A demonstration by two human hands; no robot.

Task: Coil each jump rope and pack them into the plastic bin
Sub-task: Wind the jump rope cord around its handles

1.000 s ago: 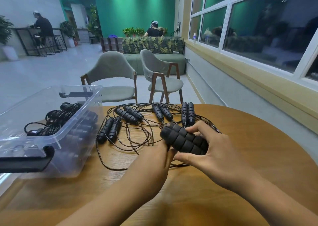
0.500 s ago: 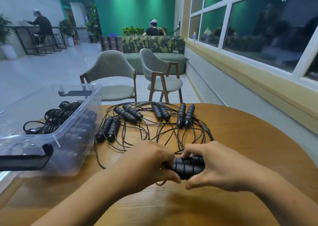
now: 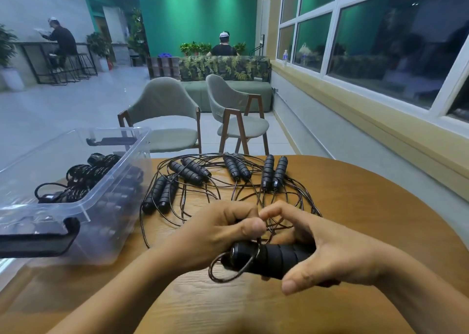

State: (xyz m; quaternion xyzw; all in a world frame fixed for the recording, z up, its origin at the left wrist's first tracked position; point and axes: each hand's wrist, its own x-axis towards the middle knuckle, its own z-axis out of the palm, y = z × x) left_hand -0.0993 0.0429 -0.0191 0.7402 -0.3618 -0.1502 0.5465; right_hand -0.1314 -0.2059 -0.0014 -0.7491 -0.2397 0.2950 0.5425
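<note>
Both hands have come nearer and off the table (image 3: 368,206) since half a second ago, when they lay together over the handles (image 3: 274,257). The left hand (image 3: 218,234) is now off the handles, its grip pinching the cord (image 3: 210,271) between thumb and forefinger. The right hand (image 3: 337,255) holds the paired handles across its palm. Its lower fingers curl under them, its thumb sticks out free toward the viewer, and its forefinger is raised beside the left thumb. The handles' ends point left, and a small loop of cord hangs from them above the wood.

The table is round, with a wood grain. Behind it stand two grey chairs (image 3: 165,110), then a sofa (image 3: 223,67) with a leaf-print back, a green wall (image 3: 198,11) and a pale floor (image 3: 63,110). A window (image 3: 380,41) runs along the right side. Two people sit with their backs turned, far off.

Four loose ropes (image 3: 238,168) lie near the table's far edge, each with its two handles side by side and the cords tangled between them and the hands. Bare wood shows to the right of the hands and in front of them, toward the near rim.

The bin (image 3: 116,167) is clear plastic, open-topped, and sits on the left of the table just beside the nearest loose rope. A black latch (image 3: 38,242) hangs on its near end. Inside it lie coiled ropes (image 3: 81,176), bunched along the floor of the bin.
</note>
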